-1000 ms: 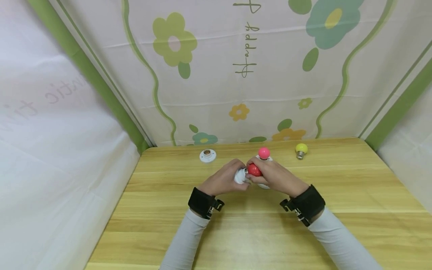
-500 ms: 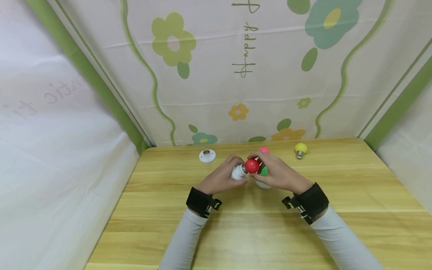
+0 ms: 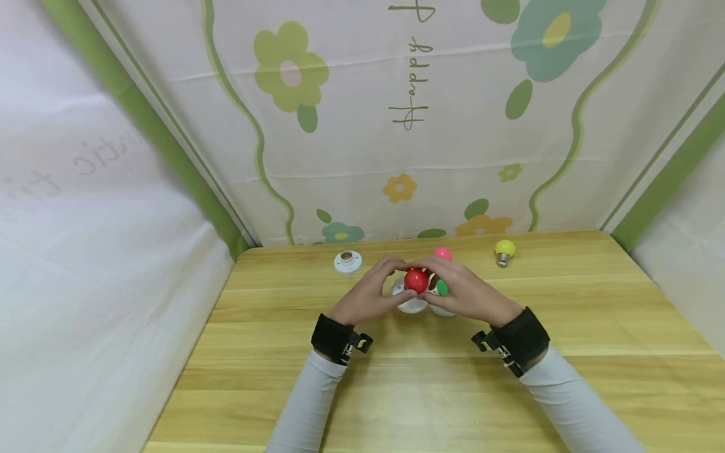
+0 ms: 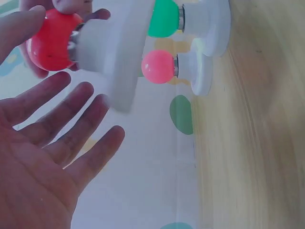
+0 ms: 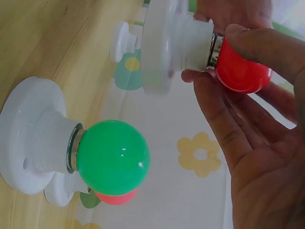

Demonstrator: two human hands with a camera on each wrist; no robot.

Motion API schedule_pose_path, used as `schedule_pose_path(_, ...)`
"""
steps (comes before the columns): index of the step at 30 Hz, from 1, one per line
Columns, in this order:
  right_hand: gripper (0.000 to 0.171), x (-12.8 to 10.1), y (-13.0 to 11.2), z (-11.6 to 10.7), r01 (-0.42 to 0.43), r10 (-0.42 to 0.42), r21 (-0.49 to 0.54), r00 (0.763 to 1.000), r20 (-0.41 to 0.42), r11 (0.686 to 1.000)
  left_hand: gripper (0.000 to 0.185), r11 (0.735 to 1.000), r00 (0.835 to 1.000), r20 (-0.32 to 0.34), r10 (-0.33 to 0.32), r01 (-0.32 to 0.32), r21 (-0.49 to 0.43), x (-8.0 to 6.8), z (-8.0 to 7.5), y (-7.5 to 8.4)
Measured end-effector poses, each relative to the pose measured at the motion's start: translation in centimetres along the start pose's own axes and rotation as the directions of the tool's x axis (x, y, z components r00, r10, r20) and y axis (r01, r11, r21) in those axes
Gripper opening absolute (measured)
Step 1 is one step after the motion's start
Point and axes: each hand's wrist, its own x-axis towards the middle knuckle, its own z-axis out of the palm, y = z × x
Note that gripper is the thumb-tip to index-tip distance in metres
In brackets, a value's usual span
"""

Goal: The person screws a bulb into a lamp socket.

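Note:
A red bulb [image 3: 416, 280] sits screwed into a white socket [image 3: 410, 305], held a little above the wooden table [image 3: 396, 390]. My right hand [image 3: 461, 292] pinches the red bulb [image 5: 240, 71] between thumb and fingers, with the socket [image 5: 164, 45] hanging from it. My left hand [image 3: 370, 296] is beside the socket [image 4: 112, 52], fingers straight and spread [image 4: 52, 157], gripping nothing. Just behind stands a green bulb [image 5: 112, 157] in its own socket [image 5: 31, 138] on the table.
A pink bulb [image 3: 443, 253] in a socket stands behind the green one. A loose yellow bulb [image 3: 504, 250] lies at the back right. An empty white socket [image 3: 348, 260] sits at the back left. Flowered cloth walls [image 3: 396, 126] close the table in.
The red bulb and socket turned from lying sideways to bulb-up. My left hand let go of the socket and opened beside it. My right hand kept hold of the bulb.

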Motion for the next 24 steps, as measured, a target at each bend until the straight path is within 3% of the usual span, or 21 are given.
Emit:
schedule_pose_path(7, 0.055, -0.07, -0.30, 0.23, -0.082, 0.081, 0.038, 0.996, 0.027, 0.996, 0.042, 0.999, 0.999, -0.026, 0.037, -0.037, -0.018, 0.15, 0.03, 0.02)
schedule_pose_path(16, 0.052, 0.13, -0.11, 0.44, -0.011, 0.011, 0.010, 1.000, -0.015, 1.000, 0.047, 0.998, 0.999, -0.029, 0.038, -0.039, -0.046, 0.28, 0.18, 0.01)
schedule_pose_path(24, 0.052, 0.25, -0.15, 0.48, -0.038, 0.039, 0.048, 0.999, -0.006, 0.998, 0.047, 0.995, 0.999, -0.030, 0.037, -0.039, -0.093, 0.29, 0.22, -0.09)
